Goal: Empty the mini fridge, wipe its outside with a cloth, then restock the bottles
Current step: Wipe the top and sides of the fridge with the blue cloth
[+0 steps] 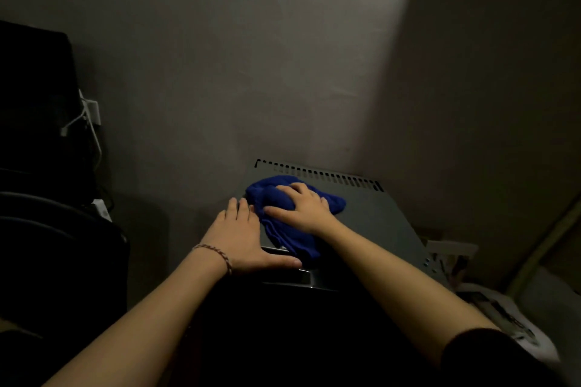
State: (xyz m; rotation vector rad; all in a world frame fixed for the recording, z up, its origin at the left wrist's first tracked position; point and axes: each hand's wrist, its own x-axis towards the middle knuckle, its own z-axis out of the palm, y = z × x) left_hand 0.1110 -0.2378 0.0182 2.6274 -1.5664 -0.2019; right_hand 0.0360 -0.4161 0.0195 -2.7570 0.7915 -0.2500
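On top of the mini fridge [371, 223], toward its back half, lies the blue cloth [292, 229], bunched up, one fold trailing forward to the front edge. My right hand [306, 204] lies over the cloth with fingers spread and bent a little over the bunched fabric, palm pressing it down against the grey top panel. My left hand [240, 237] rests flat at the fridge's front left corner, just beside the cloth, fingers straight and pointing toward the wall, thumb stretched along the front edge; it holds nothing. A braided bracelet [217, 253] circles that wrist.

Along the fridge's back edge runs a row of vent slots [317, 173], just behind the cloth. Below the front edge the fridge's dark front drops away into shadow, and I cannot tell whether the door is open or closed. No bottles show.

Behind the fridge stands a plain wall [283, 56], lit in a pale band above it. Left of the fridge, well apart, a dark bulky shape sits with a white plug and cable [91, 116] on the wall beside it. Right of the fridge, lower down, pale clutter lies in dim light, too blurred to identify.
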